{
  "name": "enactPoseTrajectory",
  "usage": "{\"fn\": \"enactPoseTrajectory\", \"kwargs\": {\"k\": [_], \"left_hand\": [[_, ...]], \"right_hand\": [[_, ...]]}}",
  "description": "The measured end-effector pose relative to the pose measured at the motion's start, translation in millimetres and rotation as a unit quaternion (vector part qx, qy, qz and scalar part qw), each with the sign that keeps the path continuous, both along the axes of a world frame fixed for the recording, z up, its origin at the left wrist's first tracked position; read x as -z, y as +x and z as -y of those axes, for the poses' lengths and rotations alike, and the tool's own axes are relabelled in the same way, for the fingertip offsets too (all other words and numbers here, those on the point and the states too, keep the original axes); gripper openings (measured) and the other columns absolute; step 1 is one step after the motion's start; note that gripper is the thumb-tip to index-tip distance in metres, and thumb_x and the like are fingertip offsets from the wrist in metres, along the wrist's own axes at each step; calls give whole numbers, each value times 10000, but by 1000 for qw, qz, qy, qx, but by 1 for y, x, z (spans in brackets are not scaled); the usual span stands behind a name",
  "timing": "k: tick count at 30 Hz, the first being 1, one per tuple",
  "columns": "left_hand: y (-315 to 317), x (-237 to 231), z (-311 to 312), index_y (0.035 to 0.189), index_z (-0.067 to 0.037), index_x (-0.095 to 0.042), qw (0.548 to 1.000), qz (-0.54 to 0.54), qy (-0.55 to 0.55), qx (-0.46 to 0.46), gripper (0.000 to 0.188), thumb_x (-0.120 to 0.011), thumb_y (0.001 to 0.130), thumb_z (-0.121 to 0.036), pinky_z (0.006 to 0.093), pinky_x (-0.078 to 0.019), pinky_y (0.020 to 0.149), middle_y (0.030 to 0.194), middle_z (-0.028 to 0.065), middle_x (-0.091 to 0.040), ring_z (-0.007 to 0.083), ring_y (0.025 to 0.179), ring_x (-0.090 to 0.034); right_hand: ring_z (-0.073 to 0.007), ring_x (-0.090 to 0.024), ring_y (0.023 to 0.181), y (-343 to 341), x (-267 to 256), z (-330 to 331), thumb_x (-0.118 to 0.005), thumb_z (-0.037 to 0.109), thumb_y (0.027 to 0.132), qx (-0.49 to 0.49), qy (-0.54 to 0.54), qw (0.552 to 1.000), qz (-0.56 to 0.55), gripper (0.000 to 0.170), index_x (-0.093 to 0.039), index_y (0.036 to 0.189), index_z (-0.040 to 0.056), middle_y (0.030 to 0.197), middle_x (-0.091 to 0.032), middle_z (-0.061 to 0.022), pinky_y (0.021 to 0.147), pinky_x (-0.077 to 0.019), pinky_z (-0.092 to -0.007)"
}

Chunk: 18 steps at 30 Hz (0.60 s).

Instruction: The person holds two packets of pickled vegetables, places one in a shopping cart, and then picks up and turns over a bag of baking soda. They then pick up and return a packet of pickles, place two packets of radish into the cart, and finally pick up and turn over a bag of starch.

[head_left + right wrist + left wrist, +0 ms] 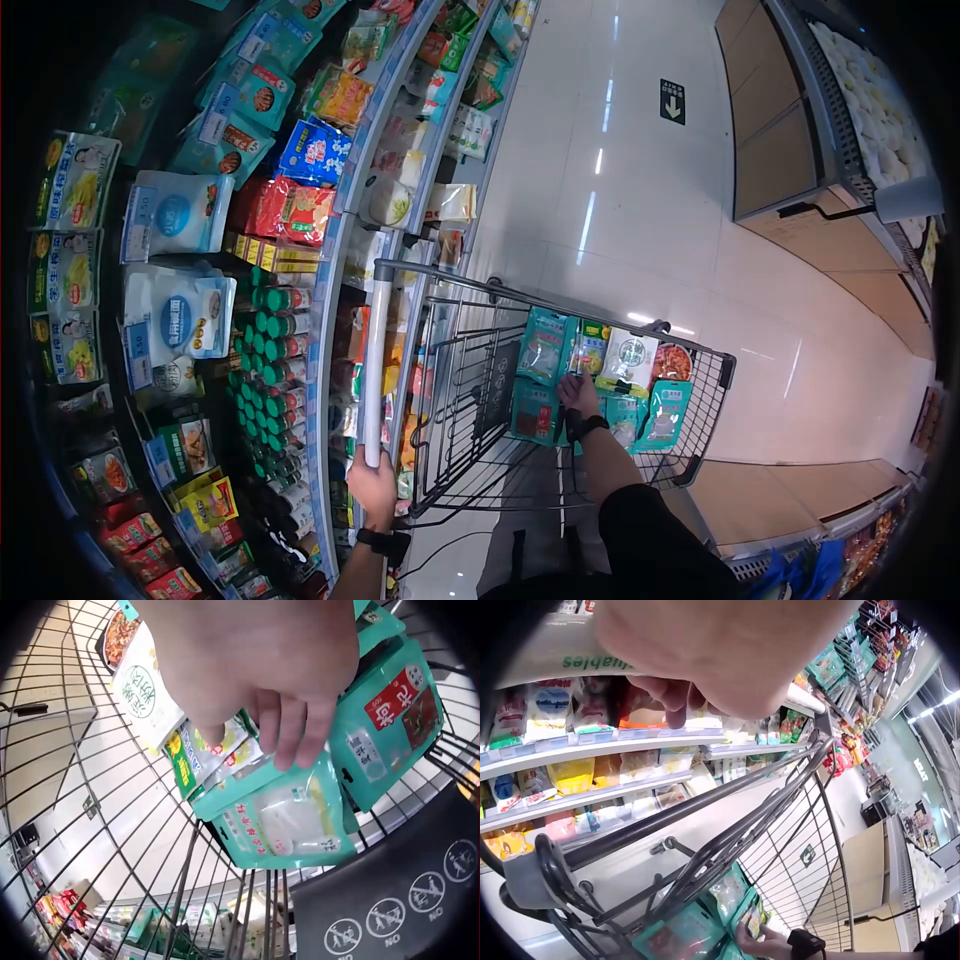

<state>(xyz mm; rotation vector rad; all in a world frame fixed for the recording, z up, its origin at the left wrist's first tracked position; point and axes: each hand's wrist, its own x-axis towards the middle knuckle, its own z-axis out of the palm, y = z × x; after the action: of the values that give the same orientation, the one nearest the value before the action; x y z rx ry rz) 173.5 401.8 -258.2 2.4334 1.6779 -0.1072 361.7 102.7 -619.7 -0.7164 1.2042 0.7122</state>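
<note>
In the head view my left hand (374, 488) grips the pale handle bar (377, 370) of a wire shopping cart (728, 372). My right hand (578, 395) reaches down inside the basket. Its thumb and curled fingers pinch a small yellow, green and silver food packet (180, 763), partly hidden under the hand. Below the fingertips in the right wrist view lies a teal pouch (289, 821) with a clear window. Another teal pouch (386, 724) with a red label sits to the right. A white pack (141, 694) with green print leans at the left.
Shelves of bagged food (300, 215) run along the left, close to the cart's handle. Green-capped jars (275, 345) stand on one shelf. A bowl of red-topped food (672, 362) rests at the basket's far end. Shiny floor (620, 200) stretches ahead, with a display stand (785, 120) at right.
</note>
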Motion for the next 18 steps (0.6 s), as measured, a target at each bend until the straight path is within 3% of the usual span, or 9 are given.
{"fn": "enactPoseTrajectory", "kwargs": {"k": [5,7,9,10,12,13,14,15,18], "left_hand": [[18,-3,-2,916,-37,-657,1000,12,7,12,204,-710,828,-213,546,-517,669,760,255,-677,471,753,-674],[22,-5,-4,929,-35,-654,1000,-10,6,14,219,-710,830,-222,551,-521,680,766,262,-679,475,763,-675],[16,3,-11,1067,-32,-701,998,-58,20,34,384,-734,815,-321,546,-543,706,787,264,-699,463,772,-696],[19,2,-12,1142,-42,-710,998,-44,24,30,452,-738,815,-354,539,-555,729,815,259,-711,449,783,-706],[20,6,-16,1203,-85,-694,999,-47,-11,14,466,-719,840,-377,536,-564,761,857,247,-723,444,797,-710],[27,-3,-15,1218,-107,-687,999,-35,-21,20,465,-706,850,-390,544,-562,765,848,236,-724,445,803,-708],[35,-9,-16,1184,-113,-693,999,-31,-10,36,436,-698,854,-399,550,-559,767,849,221,-727,441,815,-709],[34,-4,-19,1149,-117,-690,998,-30,-10,48,414,-698,852,-406,551,-564,766,880,215,-733,435,833,-711],[44,-8,-24,1135,-125,-670,998,-12,-18,58,405,-699,867,-427,519,-584,721,895,224,-730,406,799,-720]], "right_hand": [[-228,-650,780,10,33,0,-695,436,969,142,37,987,-72,373,-614,898,79,755,-642,-55,745,-538,-364],[-212,-590,672,14,27,3,-723,445,948,124,41,989,-69,429,-570,727,111,673,-618,-50,703,-507,-366],[-207,-574,636,11,39,2,-725,453,945,122,59,990,-27,405,-576,733,141,638,-579,-45,661,-470,-354],[-192,-576,667,5,56,7,-697,442,969,104,54,993,6,350,-620,831,129,703,-602,-32,658,-461,-333],[-186,-641,900,1,82,11,-606,401,1032,122,159,970,138,359,-628,1171,70,998,-691,-54,830,-525,-341],[-194,-653,969,-2,102,23,-577,380,1049,104,243,943,200,377,-610,1223,47,1069,-702,-66,922,-521,-343],[-179,-613,868,17,56,4,-562,402,1058,80,149,973,157,360,-601,1156,57,941,-636,-23,839,-528,-325],[-193,-637,903,27,40,-6,-559,411,1058,86,105,977,163,382,-590,1191,55,977,-651,-36,894,-533,-313],[-131,-627,840,38,32,-17,-557,417,1059,57,58,989,120,351,-600,1111,72,938,-647,-4,814,-528,-264]]}}
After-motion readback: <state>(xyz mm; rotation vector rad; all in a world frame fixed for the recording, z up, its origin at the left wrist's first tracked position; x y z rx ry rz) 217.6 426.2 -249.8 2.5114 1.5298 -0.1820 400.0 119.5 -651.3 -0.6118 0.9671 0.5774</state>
